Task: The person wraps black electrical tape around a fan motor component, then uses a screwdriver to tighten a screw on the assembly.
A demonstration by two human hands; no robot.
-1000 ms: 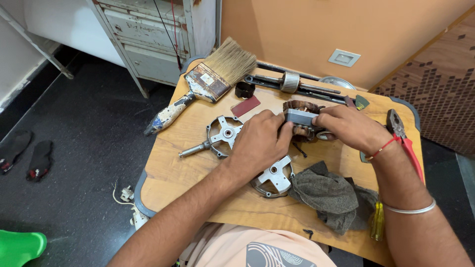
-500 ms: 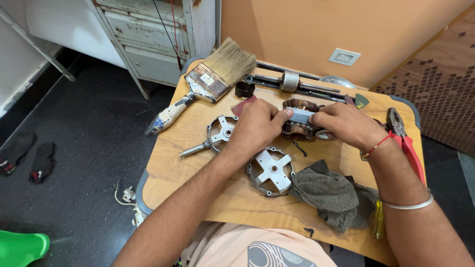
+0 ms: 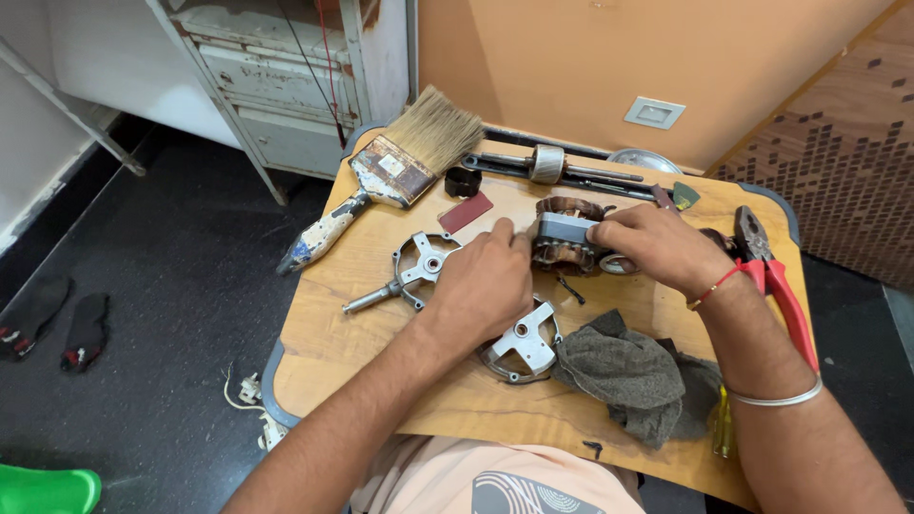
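Both hands have shifted a bit since a moment ago: left hand (image 3: pixel 486 281) slid up off the end cap (image 3: pixel 522 343) toward the stator (image 3: pixel 564 238). Stator sits on the counter (image 3: pixel 381 333), between the two sets of fingers. Right hand (image 3: pixel 657 246) grips its right side; left fingers touch its left edge, wrists low.

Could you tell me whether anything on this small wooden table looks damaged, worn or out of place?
The paintbrush handle is badly chipped and sticks out past the table edge. The red-handled pliers also overhang the far side. The grey rag lies crumpled.
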